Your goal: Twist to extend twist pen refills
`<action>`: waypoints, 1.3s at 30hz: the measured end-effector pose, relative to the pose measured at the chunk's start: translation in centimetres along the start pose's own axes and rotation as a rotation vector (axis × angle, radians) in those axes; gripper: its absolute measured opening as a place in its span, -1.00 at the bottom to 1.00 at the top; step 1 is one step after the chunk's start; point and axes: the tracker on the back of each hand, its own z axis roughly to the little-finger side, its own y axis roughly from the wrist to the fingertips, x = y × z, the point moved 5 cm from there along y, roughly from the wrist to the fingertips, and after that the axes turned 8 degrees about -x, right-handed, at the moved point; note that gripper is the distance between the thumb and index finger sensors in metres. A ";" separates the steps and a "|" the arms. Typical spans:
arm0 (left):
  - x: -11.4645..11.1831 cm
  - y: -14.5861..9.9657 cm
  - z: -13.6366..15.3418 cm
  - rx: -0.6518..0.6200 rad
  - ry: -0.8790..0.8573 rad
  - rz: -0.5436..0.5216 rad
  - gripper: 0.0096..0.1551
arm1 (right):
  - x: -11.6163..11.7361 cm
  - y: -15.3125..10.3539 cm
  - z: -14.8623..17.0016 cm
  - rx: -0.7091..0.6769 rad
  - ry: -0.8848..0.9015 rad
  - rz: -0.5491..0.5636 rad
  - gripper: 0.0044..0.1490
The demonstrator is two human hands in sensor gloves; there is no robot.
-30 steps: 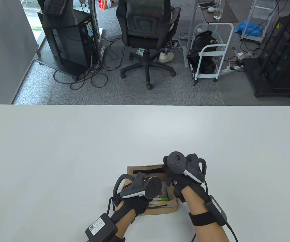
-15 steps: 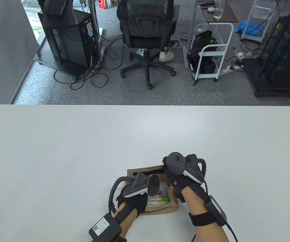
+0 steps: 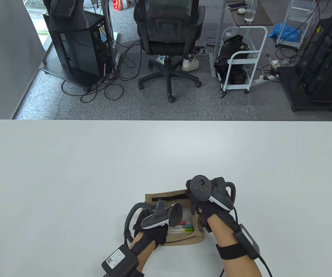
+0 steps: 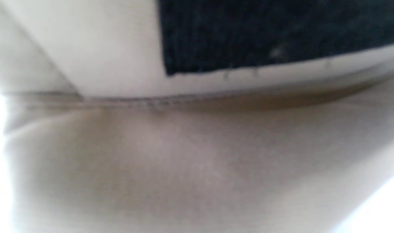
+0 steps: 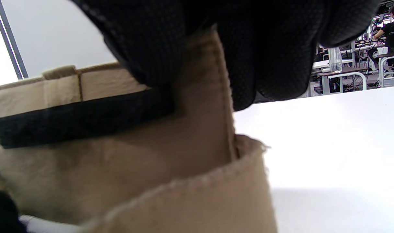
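Observation:
A tan fabric pen pouch point(image 3: 197, 239) lies open near the table's front edge. Its flap point(image 3: 166, 194) with a black velcro strip point(image 3: 168, 197) is folded back. Several pens point(image 3: 184, 226) with coloured ends lie inside. My right hand point(image 3: 196, 207) grips the flap's right side; in the right wrist view its fingers point(image 5: 151, 42) pinch the flap point(image 5: 125, 155) above the strip point(image 5: 80, 119). My left hand point(image 3: 153, 233) is at the pouch's left end, fingers hidden under the tracker. The left wrist view shows only blurred tan fabric point(image 4: 197, 161) and black velcro point(image 4: 265, 32).
The white table point(image 3: 96, 161) stretches wide to the left, right and far side of the pouch. Beyond its far edge stand an office chair point(image 3: 168, 37), a white cart point(image 3: 240, 57) and equipment racks on the floor.
My left hand has drawn a little to the left and turned, so its tracker now tilts on edge and more of the pens show. My right hand has stayed put on the flap.

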 end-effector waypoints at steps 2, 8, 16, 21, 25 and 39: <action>-0.1 0.0 0.0 -0.009 -0.011 0.001 -0.44 | 0.0 0.0 0.0 -0.001 0.001 0.001 -0.45; -0.6 -0.1 0.1 -0.025 -0.025 0.041 -0.45 | 0.1 0.0 -0.1 -0.006 0.002 0.002 -0.45; 0.4 -1.3 1.6 -0.080 -0.250 -0.045 -0.43 | 0.1 0.0 -0.1 -0.012 0.007 -0.003 -0.46; 2.2 -2.8 3.3 -0.139 -0.535 -0.205 -0.43 | 0.1 0.0 -0.1 -0.014 0.014 0.003 -0.46; 3.9 -4.0 4.1 -0.212 -0.748 -0.346 -0.43 | 0.0 0.0 -0.1 -0.016 0.007 0.002 -0.44; 6.1 -6.0 4.6 -0.401 -1.084 -0.560 -0.42 | -10.3 -2.8 -2.3 -0.259 0.576 0.249 -0.37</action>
